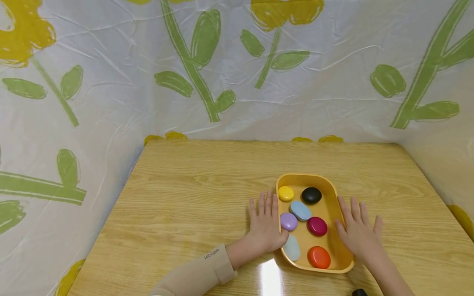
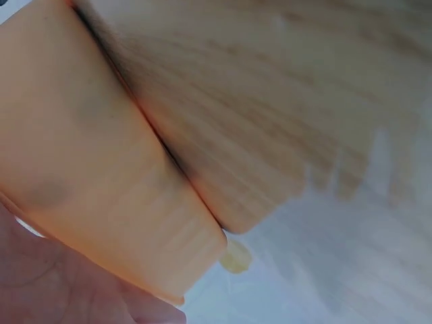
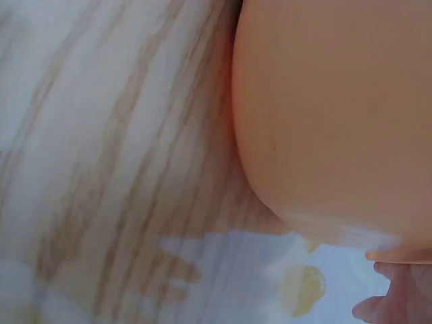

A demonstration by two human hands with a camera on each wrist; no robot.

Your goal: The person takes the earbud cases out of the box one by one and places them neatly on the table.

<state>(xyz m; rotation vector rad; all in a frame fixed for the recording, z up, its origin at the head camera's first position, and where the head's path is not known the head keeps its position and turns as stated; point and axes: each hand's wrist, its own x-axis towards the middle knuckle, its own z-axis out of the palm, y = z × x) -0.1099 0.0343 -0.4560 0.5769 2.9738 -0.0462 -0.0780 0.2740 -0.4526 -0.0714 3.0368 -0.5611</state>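
An orange-yellow tray (image 1: 333, 226) lies on the table between two hands. Against its left wall rests the left hand (image 1: 266, 230), fingers straight, thumb over the rim. At the right wall is the right hand (image 1: 361, 236), its fingers spread and extended beside the rim. Inside the tray are smooth pebble-like pieces: yellow (image 1: 286, 193), black (image 1: 311, 195), blue (image 1: 300, 211), purple (image 1: 288, 222), dark red (image 1: 317, 226), pale grey-blue (image 1: 291, 248) and orange-red (image 1: 319, 257). Both wrist views show the tray's outer wall (image 2: 101, 148) close up.
The wooden table (image 1: 192, 197) extends left of and behind the tray. A small black object (image 1: 359, 292) shows at the lower frame edge, near the right forearm. Flower-printed cloth (image 1: 122, 82) hangs behind the table and along its sides.
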